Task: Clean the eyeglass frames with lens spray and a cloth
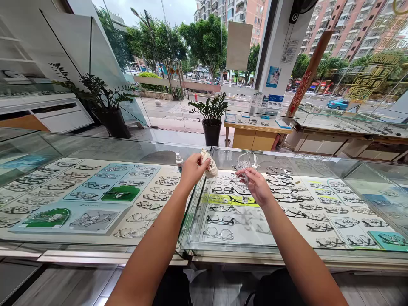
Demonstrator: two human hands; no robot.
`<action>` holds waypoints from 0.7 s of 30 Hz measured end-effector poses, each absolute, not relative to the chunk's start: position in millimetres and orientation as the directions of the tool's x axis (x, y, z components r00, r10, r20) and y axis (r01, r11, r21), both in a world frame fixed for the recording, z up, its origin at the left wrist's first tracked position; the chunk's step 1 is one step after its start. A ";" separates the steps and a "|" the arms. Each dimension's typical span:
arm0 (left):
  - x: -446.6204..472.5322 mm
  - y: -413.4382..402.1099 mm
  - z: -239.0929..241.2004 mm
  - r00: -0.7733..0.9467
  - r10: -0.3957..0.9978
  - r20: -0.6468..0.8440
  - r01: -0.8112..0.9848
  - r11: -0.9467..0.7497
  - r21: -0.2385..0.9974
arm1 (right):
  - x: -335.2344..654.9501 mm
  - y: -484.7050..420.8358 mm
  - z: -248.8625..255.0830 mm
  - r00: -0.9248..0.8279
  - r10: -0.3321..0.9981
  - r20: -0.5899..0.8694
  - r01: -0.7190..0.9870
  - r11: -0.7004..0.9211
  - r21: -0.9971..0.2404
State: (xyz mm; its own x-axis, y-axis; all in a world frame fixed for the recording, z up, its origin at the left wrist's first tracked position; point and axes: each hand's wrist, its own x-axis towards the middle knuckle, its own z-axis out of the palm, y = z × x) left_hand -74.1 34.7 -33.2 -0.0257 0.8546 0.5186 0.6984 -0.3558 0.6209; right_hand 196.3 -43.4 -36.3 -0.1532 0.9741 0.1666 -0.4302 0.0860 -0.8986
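Over the glass counter, my left hand is closed on a crumpled beige cloth with dark print on it. A small white spray bottle stands on the glass just left of that hand. My right hand pinches a pair of clear-framed eyeglasses between thumb and fingers. The glasses are held up and tilted, and their thin outline is hard to make out against the counter. Cloth and glasses are apart from each other.
Beneath the glass of the display counter lie rows of eyeglasses. A potted plant stands beyond it, with a low wooden display table to its right. Another potted plant is at the left. Large windows face a street.
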 end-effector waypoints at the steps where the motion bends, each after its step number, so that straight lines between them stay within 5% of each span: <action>1: -74.0 33.7 -32.0 -0.049 0.854 0.518 0.654 -0.364 0.663 | 196.4 -43.3 -36.4 -0.155 0.974 0.165 -0.430 0.083 -0.899; 8: -73.6 31.9 -29.8 -0.139 0.874 0.466 0.419 -0.375 0.827 | 196.2 -43.2 -36.5 -0.153 0.976 0.156 -0.431 0.076 -0.899; 13: -71.0 30.1 -27.3 -0.074 0.867 0.493 0.496 -0.397 0.772 | 196.5 -43.0 -37.2 -0.154 0.977 0.150 -0.429 0.070 -0.901; 17: -67.5 28.0 -25.5 -0.150 0.787 0.598 0.375 -0.514 0.771 | 196.3 -42.9 -37.9 -0.154 0.977 0.150 -0.429 0.071 -0.901; 21: -65.5 29.6 -29.2 -0.069 0.869 0.490 0.453 -0.410 0.792 | 195.8 -42.6 -38.0 -0.148 0.977 0.155 -0.413 0.082 -0.907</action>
State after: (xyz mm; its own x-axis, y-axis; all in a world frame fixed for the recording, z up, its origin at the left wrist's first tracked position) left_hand -65.5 29.6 -29.2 -0.0695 0.8689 0.4900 0.4528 -0.4102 0.7916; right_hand 195.8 -42.6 -38.0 -0.1478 0.9767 0.1554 -0.4126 0.0819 -0.9072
